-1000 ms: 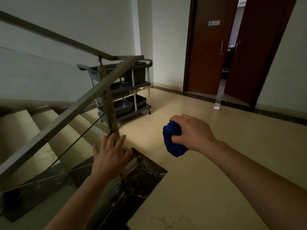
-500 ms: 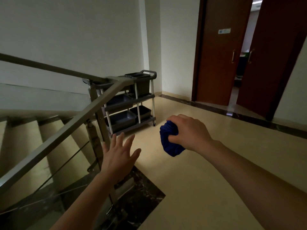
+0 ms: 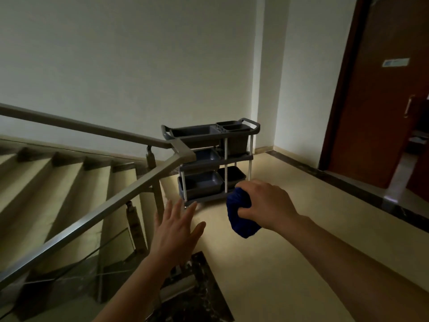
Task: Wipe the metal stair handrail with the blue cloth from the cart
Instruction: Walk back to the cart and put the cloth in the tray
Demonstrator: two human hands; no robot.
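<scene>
The metal handrail (image 3: 111,201) climbs from the lower left to a corner near the middle, then runs back left along the wall side. My right hand (image 3: 267,205) grips a bunched blue cloth (image 3: 239,217) in the air, right of the rail and in front of the grey cart (image 3: 209,159). My left hand (image 3: 176,226) is raised with fingers spread, holding nothing, just right of the rail post and not touching the rail.
Beige stairs (image 3: 58,189) descend at the left behind a glass panel (image 3: 69,270). The three-shelf cart with bins stands by the wall corner. A brown door (image 3: 380,112) is at the right, with open tiled floor (image 3: 301,263) in front and a dark marble slab (image 3: 197,287) at the rail's foot.
The view has tilted up and the cart now sits nearer the middle. Both hands have stayed in much the same pose, the right one still gripping the cloth.
</scene>
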